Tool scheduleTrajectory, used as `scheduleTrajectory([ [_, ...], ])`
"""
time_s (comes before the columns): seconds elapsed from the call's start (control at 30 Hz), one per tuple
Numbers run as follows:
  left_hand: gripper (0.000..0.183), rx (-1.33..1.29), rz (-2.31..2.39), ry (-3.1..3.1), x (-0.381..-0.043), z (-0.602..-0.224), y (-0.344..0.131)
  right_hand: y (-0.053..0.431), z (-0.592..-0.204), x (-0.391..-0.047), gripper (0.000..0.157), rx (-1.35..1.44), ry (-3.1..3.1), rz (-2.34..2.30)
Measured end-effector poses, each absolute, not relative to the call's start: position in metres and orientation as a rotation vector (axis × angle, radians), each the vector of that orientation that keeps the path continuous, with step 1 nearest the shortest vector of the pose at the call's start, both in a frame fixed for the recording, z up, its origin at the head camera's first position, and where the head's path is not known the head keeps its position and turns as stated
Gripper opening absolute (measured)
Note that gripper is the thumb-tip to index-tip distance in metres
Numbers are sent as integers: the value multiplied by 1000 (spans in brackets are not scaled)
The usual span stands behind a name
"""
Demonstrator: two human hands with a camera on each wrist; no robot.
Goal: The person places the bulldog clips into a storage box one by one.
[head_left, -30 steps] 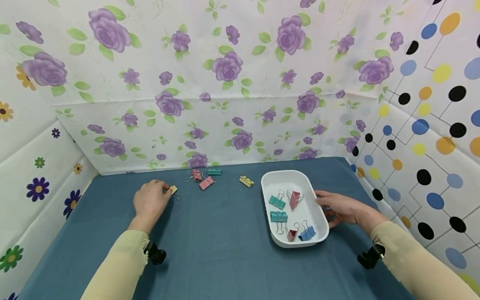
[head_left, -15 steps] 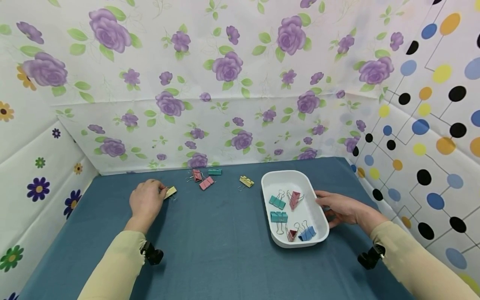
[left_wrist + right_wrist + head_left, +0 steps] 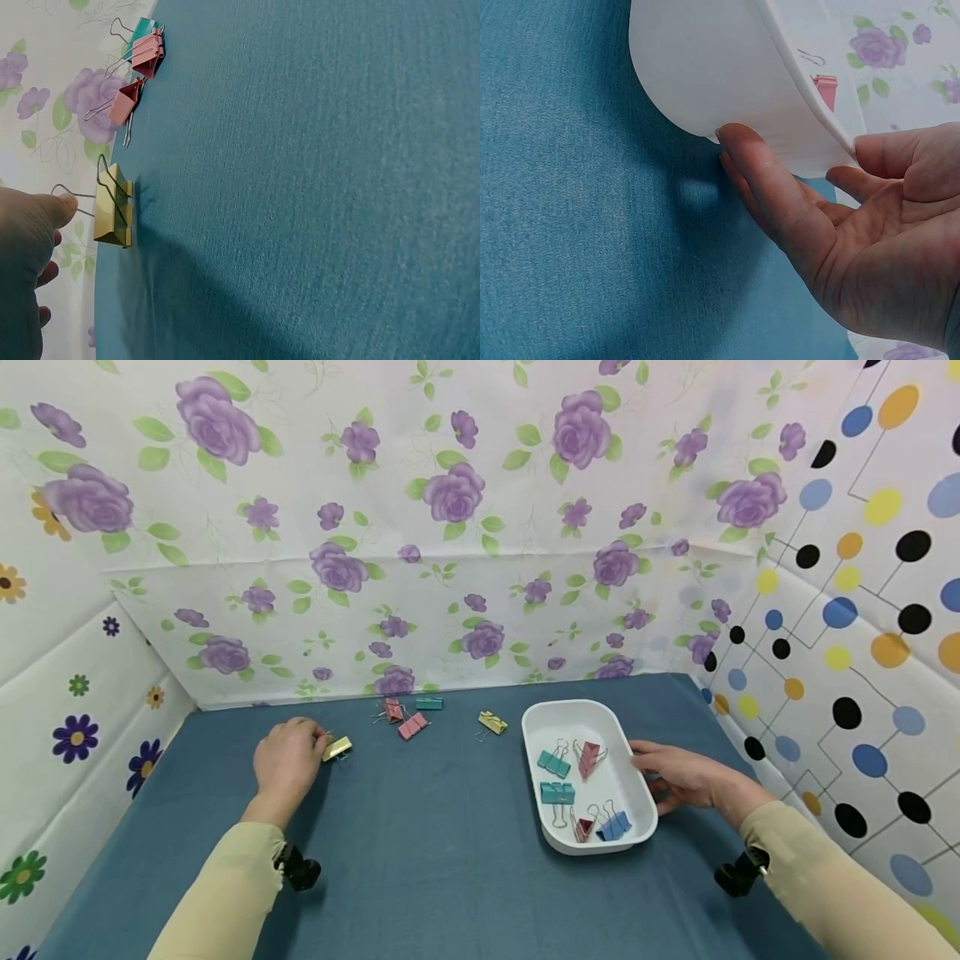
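My left hand (image 3: 288,764) pinches a wire handle of a yellow binder clip (image 3: 337,748) between thumb and fingers. In the left wrist view, the clip's yellow body (image 3: 112,206) hangs beyond the thumb tip, its other handle folded against it. My right hand (image 3: 686,777) grips the right side of a white tray (image 3: 532,735). The right wrist view has the thumb at the tray's rim and other fingers (image 3: 757,161) against the outer wall and underside. Inside the tray lie teal clips (image 3: 557,793), red-pink clips (image 3: 589,760) and a blue clip (image 3: 615,827).
Two pink binder clips (image 3: 413,725) and a teal one (image 3: 429,703) lie near the table's back edge. Another yellow clip (image 3: 492,722) lies left of the tray. Patterned sheets (image 3: 450,610) wall in the back and both sides of the blue-covered table (image 3: 435,860).
My left hand has shifted a little left and nearer, carrying the yellow binder clip along, and more of its body shows. My right hand and the tray have stayed put.
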State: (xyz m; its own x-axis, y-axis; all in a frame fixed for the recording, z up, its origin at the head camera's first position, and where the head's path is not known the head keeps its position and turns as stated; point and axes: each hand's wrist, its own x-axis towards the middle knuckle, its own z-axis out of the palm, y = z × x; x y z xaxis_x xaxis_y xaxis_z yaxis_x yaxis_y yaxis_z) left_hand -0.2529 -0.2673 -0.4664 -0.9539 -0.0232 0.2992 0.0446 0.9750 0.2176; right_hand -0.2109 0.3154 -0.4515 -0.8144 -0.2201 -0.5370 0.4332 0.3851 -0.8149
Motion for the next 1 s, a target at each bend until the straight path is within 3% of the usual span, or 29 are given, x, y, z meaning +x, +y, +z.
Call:
scheduleTrajectory([
  [1.0,18,-80,-423,-2688,-245,-449,-264,316,-450,-212,64,188,2054,-1458],
])
